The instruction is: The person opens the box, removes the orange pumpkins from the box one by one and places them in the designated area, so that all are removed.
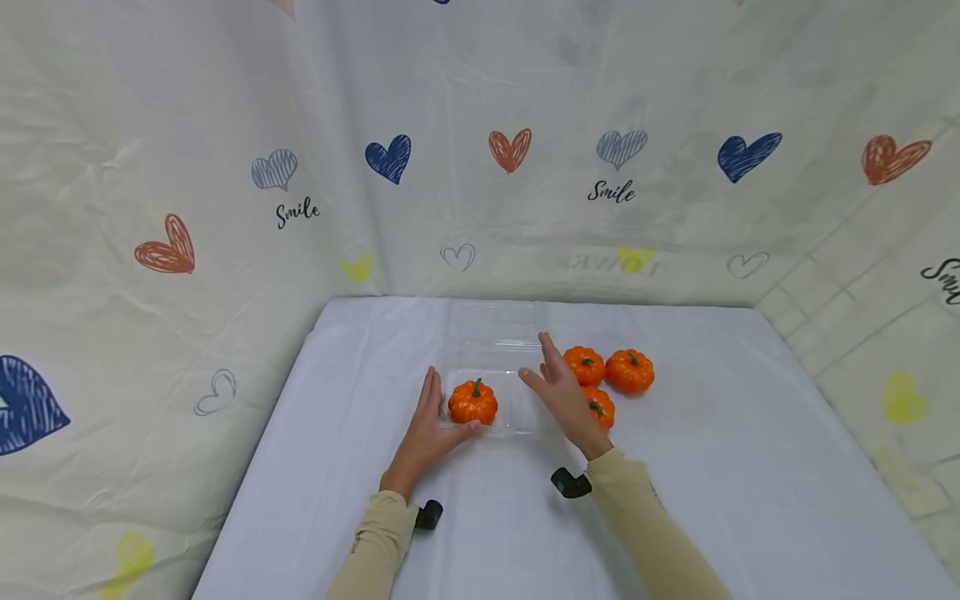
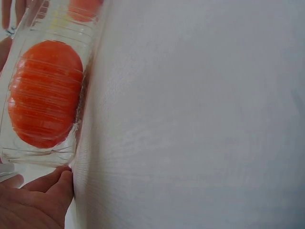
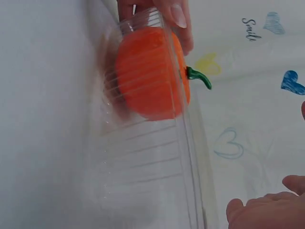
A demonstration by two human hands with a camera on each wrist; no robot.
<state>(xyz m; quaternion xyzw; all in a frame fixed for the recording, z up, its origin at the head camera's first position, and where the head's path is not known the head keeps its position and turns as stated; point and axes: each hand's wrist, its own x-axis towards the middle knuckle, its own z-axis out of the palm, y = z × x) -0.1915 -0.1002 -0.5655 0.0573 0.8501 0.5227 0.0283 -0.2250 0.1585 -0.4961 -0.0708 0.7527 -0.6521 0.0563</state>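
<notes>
A clear plastic container (image 1: pixel 527 410) stands on the table, its hinged lid (image 1: pixel 495 321) folded back behind it. One small orange pumpkin (image 1: pixel 472 403) with a green stem sits inside, at the container's left end. My left hand (image 1: pixel 426 433) holds the container at its left front corner, fingers along the left side and thumb at the front rim. In the right wrist view that thumb (image 3: pixel 177 15) shows beside the pumpkin. My right hand (image 1: pixel 562 396) is over the container's right end, empty, with fingers extended and thumb apart.
Three more orange pumpkins lie just right of the container: one at the back (image 1: pixel 584 365), one farther right (image 1: pixel 630 372) and one in front (image 1: pixel 600 407), partly hidden by my right hand. A white cloth (image 1: pixel 720 467) covers the table. Behind it hangs a heart-printed curtain (image 1: pixel 555 225).
</notes>
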